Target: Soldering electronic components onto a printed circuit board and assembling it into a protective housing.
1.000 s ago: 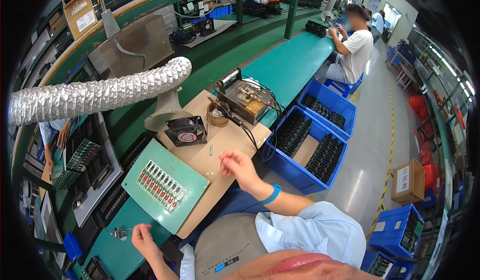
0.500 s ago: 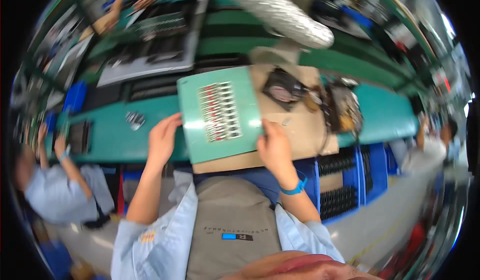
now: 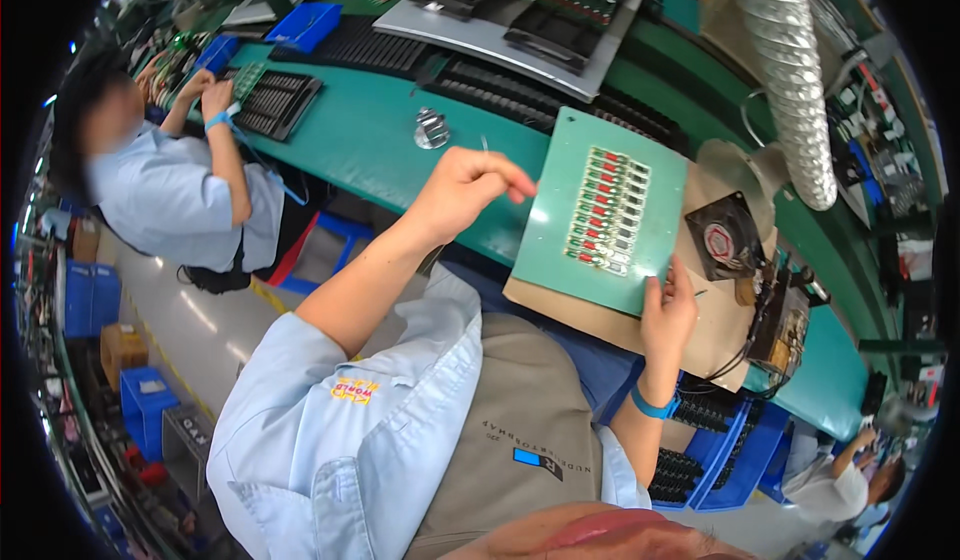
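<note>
A flat green plate (image 3: pixel 545 210) lies tilted on a brown cardboard sheet (image 3: pixel 590 322). In its middle sits a panel of small circuit boards (image 3: pixel 607 212) with red and dark parts in rows. My right hand (image 3: pixel 672 310) grips the plate's lower right edge, thumb on top. Off the plate's left edge, my left hand (image 3: pixel 470 188) is raised with its fingers curled together and bent toward the plate. Its palm side is hidden, and a thin pale tip shows just above it; whether the hand holds it I cannot tell.
A black fan (image 3: pixel 722 237) and a metal device with cables (image 3: pixel 780 325) stand right of the plate. A silver duct (image 3: pixel 785 70) hangs above. Crumpled clear packaging (image 3: pixel 432 128) lies on the green bench (image 3: pixel 350 150). At left, a co-worker (image 3: pixel 185 190) handles a black tray (image 3: pixel 265 103).
My left hand has let go of the plate's left edge and lifted away from it. My right hand still holds the plate. The view has turned leftward, showing more of the co-worker.
</note>
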Tool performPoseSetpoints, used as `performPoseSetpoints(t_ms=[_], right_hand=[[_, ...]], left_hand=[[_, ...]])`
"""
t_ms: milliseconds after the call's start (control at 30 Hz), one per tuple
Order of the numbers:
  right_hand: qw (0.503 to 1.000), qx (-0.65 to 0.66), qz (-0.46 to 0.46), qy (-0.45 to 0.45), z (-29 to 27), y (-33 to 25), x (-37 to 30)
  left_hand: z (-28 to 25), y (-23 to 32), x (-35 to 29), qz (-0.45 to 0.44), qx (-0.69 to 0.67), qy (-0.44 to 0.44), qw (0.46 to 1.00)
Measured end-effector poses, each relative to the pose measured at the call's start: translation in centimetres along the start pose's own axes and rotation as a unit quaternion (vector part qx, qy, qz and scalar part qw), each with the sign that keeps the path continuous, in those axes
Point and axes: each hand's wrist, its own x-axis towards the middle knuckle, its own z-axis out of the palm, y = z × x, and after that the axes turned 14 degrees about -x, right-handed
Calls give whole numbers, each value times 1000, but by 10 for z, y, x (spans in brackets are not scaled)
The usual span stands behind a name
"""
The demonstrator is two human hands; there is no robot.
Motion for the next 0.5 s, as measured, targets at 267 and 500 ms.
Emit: performPoseSetpoints(t_ms=[267, 500], right_hand=[[1000, -1, 10, 5, 7, 4, 3], [1000, -8, 7, 13, 9, 3, 0]], left_hand=[[9, 48, -7, 83, -57, -58, 993], [18, 54, -10, 120, -75, -98, 985]])
